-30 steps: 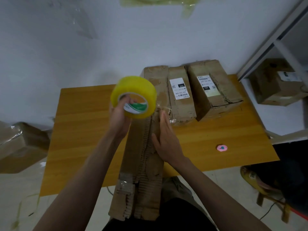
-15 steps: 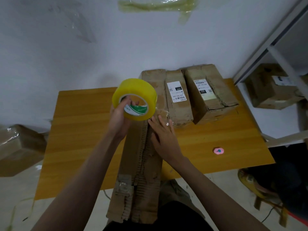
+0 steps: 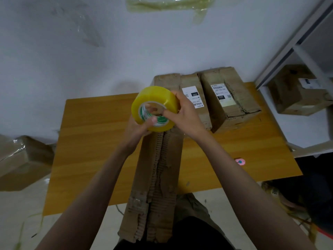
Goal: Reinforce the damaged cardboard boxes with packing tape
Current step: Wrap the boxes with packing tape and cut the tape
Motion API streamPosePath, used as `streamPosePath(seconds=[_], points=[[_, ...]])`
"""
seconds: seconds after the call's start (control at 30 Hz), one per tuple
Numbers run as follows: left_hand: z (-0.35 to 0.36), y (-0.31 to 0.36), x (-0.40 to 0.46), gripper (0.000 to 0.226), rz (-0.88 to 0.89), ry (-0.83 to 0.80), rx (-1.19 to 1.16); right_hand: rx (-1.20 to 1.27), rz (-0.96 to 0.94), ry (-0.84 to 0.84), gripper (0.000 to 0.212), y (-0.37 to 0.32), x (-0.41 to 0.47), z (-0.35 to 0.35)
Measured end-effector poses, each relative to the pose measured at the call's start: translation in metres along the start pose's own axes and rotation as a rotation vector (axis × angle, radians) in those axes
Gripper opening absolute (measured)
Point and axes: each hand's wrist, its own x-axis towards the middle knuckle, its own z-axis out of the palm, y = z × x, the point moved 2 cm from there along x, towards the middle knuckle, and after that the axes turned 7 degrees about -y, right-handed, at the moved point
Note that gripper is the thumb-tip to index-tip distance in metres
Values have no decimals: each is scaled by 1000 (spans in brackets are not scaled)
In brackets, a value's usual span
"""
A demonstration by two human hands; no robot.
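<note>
- Left hand [image 3: 139, 126] grips the yellow packing tape roll [image 3: 154, 111], fingers through its core; right hand [image 3: 182, 112] pinches its rim
- Roll held above the torn cardboard box [image 3: 156, 177]; box overhangs the wooden table [image 3: 93, 141]

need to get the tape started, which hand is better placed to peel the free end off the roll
Right. The right hand already has its fingers on the tape roll, while the left hand grips the roll through its core above the torn box, steadying it.
</note>
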Motion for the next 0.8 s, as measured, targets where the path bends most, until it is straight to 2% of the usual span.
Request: streamPosePath(seconds=[0.1, 0.2, 0.37, 0.47, 0.57, 0.67, 0.8], points=[[-5, -21, -7, 79, -27, -126, 309, -25, 6, -27, 46, -10, 8, 1], [-2, -37, -5, 101, -7, -193, 474, -102, -33, -92, 43, -19, 16, 6], [0, -42, 4, 111, -21, -191, 555, -242, -114, -209, 49, -41, 21, 13], [-11, -46, 4, 110, -3, -134, 656, -249, -149, -182, 51, -58, 25, 5], [-18, -53, 4, 122, -69, -112, 794, -360, -174, -192, 55, -75, 29, -9], [-19, -61, 7, 129, -98, -118, 813, -479, -168, -270, 59, -76, 20, -19], [-23, -65, 8, 125, -17, -104, 868, -500, -108, -293, 66, -65, 2, -36]])
